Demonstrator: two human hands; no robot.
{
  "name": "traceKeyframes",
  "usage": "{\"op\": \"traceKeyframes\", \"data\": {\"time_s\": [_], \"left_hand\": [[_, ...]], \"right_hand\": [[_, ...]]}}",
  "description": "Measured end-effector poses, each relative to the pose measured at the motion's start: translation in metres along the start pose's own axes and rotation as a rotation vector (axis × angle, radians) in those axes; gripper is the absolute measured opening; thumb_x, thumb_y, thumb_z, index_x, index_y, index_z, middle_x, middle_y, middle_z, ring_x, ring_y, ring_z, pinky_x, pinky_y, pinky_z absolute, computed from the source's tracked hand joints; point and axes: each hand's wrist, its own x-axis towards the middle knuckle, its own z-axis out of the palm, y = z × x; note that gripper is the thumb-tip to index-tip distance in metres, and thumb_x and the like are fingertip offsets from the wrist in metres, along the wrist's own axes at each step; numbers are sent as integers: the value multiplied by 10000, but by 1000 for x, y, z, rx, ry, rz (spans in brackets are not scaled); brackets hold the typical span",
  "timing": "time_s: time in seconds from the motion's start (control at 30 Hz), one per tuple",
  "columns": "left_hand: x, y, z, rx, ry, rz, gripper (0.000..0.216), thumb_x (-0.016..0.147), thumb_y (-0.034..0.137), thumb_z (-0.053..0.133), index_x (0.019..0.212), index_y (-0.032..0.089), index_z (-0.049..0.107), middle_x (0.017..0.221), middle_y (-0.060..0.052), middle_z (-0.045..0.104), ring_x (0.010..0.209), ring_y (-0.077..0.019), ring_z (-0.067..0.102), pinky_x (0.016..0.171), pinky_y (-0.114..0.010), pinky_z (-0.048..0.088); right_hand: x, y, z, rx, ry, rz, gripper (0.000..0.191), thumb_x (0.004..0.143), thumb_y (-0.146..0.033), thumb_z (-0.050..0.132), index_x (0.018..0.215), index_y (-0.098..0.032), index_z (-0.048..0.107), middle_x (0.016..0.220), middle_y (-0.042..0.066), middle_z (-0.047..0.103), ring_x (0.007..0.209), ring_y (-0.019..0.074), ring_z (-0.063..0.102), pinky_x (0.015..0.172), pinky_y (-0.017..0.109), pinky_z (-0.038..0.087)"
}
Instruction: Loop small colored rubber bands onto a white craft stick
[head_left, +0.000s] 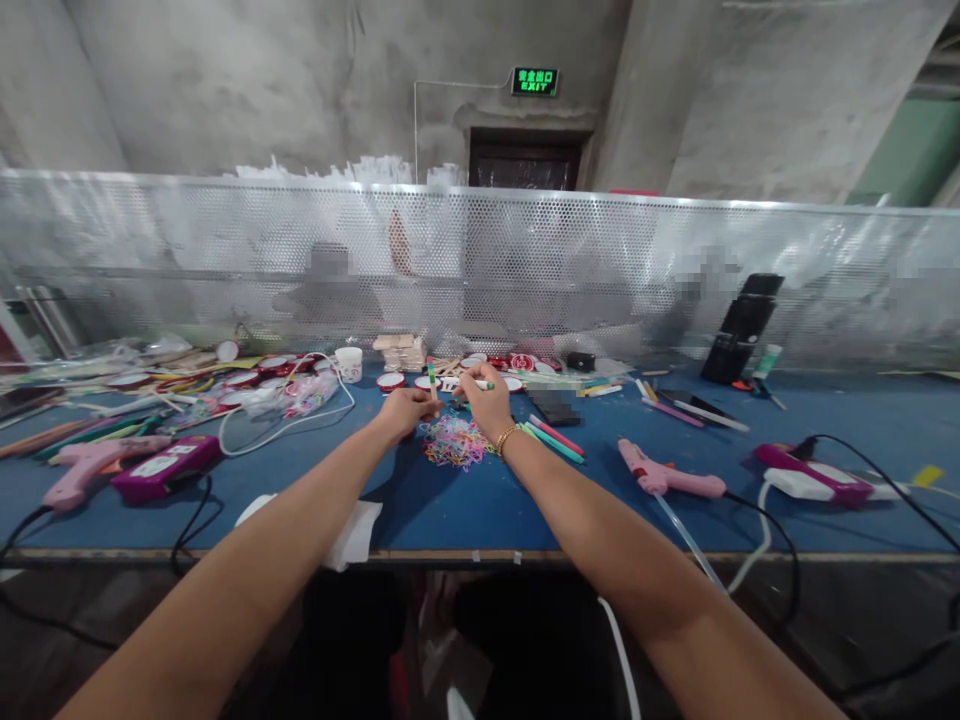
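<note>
My left hand pinches a small wooden stick upright, with green and red colouring near its top. In my right hand, which wears a gold bracelet, is a white marker pen with a green end, its other end pointing toward the stick. Both hands are above the table, close together. Just below them lies a pile of small coloured rubber bands. Several coloured markers lie to the right of my right hand, near a dark flat phone-like object.
Pink glue guns lie left and right on the blue table, with cords and purple-and-white power strips. A white cup, stacked wooden sticks and red-rimmed discs stand behind. A perforated metal screen closes the back.
</note>
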Motion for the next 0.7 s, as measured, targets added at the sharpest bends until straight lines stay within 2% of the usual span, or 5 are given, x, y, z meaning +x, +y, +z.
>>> {"op": "traceKeyframes", "data": {"time_s": [0.27,0.53,0.7], "left_hand": [[2,-4,2,-27,-43,-19,359,496,442,808,567,125,656,530,-24,608,479,-89,491,506,-231,374],[-2,1,0,2,-32,-31,388,473,455,818,565,123,640,535,-25,615,478,-90,497,507,-233,378],[-2,2,0,-15,-40,-30,392,461,460,818,555,129,632,541,-23,616,480,-90,494,506,-233,371]], "right_hand": [[0,-4,2,55,-99,7,142,779,-347,513,716,-219,516,652,-19,617,635,146,586,630,267,469],[1,-5,-1,45,-30,-5,132,760,-315,524,679,-213,509,630,-27,598,622,140,573,612,252,449],[1,-6,-2,-11,-34,-26,131,757,-295,517,656,-211,515,631,-19,607,635,139,554,638,256,443]]}}
